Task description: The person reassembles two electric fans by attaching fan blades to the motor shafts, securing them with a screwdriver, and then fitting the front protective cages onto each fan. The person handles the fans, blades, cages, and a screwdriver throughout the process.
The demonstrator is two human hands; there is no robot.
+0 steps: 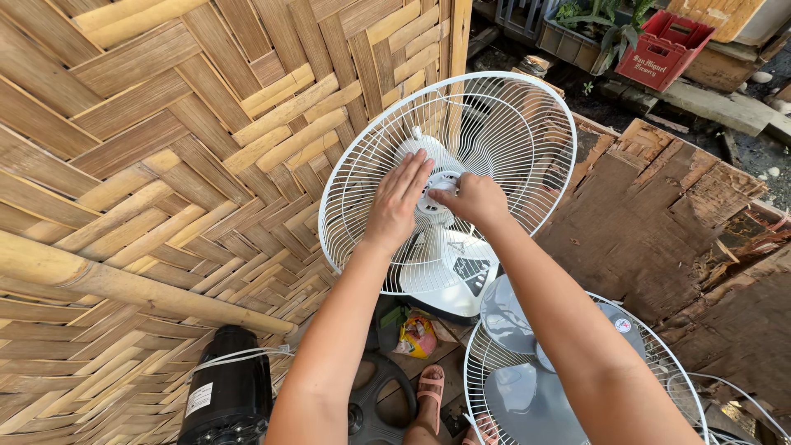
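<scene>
**Both hands at the fan's hub**

The white rear fan guard (449, 177) stands tilted at centre frame. The left hand (397, 202) lies open and flat on the wires at nine o'clock of the hub (442, 183); the right hand (476, 200) is closed, pinching the hub from three o'clock. Bracing the guard flat while turning squarely should prevent slipping. A fan blade (519, 387) lies at five o'clock.

Glossy white wire fan guard (449, 177); matt woven bamboo wall (165, 165); rough, perhaps rotting, wooden boards (659, 222).
</scene>
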